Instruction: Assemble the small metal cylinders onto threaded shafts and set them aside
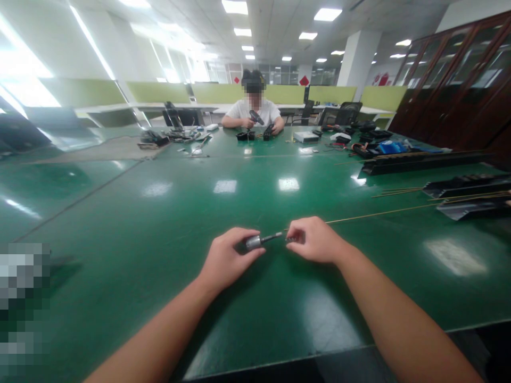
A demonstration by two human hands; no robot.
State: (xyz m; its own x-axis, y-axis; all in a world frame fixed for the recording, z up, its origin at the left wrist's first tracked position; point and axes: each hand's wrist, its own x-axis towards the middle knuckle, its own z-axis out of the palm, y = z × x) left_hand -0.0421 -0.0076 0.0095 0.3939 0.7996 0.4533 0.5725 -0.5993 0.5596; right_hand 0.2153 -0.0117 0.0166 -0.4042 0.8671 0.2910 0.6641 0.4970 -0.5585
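Above the green table [179, 202], my left hand [229, 258] is closed on a silver cylinder with a thin shaft [253, 242], which looks like a small motor. Its shaft points right, and the tip is pale. Just beyond that tip, my right hand [315, 239] pinches a small dark metal part [290, 239], mostly covered by the fingers. A narrow gap separates the two pieces. From behind my right hand a thin brass-coloured rod [371, 216] runs off to the right.
Long black channel pieces [459, 207] and more thin rods lie at the right. Across the table a person [253, 109] holds a power drill [256, 117] over black parts. Tools and cables [367, 133] clutter the far right; assorted parts [183, 133] lie far left.
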